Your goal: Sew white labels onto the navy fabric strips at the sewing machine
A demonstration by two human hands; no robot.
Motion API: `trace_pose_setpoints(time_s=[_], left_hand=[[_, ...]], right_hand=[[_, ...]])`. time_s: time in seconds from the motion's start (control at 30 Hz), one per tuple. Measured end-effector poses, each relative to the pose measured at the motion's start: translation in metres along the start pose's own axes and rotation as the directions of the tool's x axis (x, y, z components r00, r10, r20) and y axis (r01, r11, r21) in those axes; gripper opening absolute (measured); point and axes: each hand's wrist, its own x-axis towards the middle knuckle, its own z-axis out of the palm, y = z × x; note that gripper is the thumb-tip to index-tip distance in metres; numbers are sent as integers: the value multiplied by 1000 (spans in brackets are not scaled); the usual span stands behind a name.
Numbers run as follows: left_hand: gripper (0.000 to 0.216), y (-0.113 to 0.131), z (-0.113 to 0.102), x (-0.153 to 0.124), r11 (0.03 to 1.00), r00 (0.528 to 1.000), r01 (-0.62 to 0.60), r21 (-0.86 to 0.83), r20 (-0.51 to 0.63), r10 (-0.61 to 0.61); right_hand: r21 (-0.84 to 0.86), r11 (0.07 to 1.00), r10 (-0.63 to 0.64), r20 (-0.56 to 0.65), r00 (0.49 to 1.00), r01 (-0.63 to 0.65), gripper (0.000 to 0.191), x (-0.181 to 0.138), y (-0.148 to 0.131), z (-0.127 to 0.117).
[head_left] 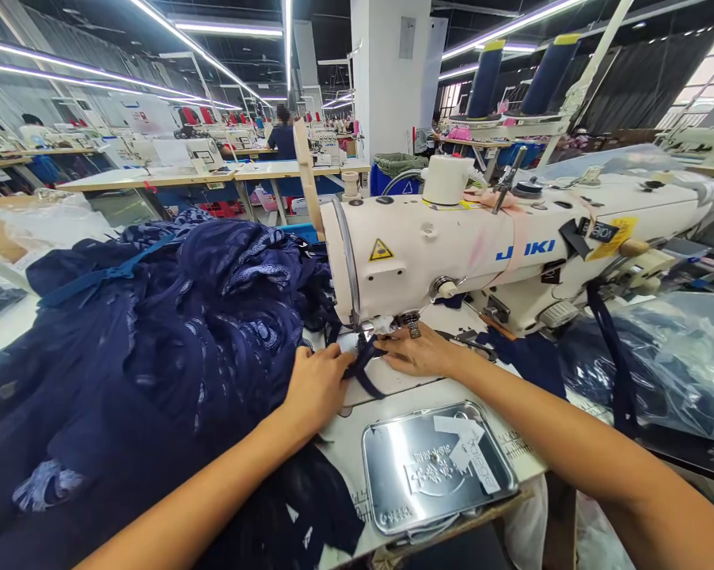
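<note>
A white sewing machine (393, 245) with blue lettering stands across the view. Below its head, a narrow navy fabric strip (369, 378) passes by the presser foot (366, 336). My left hand (318, 384) is closed on the strip just left of the foot, its fingertips partly hidden. From the right, my right hand (416, 351) pinches the strip close beside the needle area. A large heap of navy patterned fabric (155, 340) lies to the left of my left hand and spills over the table's front.
A shiny metal tin (440, 467) with white labels lies at the table's front edge. Clear plastic bags (671, 356) with dark contents are at right. Two navy thread cones (547, 75) stand above the machine. A person (282, 136) sits farther back among other machines.
</note>
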Motion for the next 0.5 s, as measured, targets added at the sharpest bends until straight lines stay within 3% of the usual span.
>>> trace_pose_setpoints(time_s=[0.1,0.2,0.33,0.4,0.5], left_hand=[[30,-26,-3,7,996,999,-30,89,-35,33],[34,-36,-1,12,996,988,-71,45,-131,76],[34,-22,6,11,976,933,-213,43,-289,216],[26,-13,10,11,956,904,-281,87,-309,294],[21,-8,18,11,950,907,-305,73,-283,313]], right_hand=[[0,1000,-29,13,1000,29,32,-3,-11,-3],[-47,999,-5,-7,1000,5,32,-3,-20,-1],[-40,999,6,-35,999,-8,28,-1,-22,5],[1,1000,23,-35,999,-23,27,-2,-19,7],[93,994,61,-26,998,-59,27,-3,-15,9]])
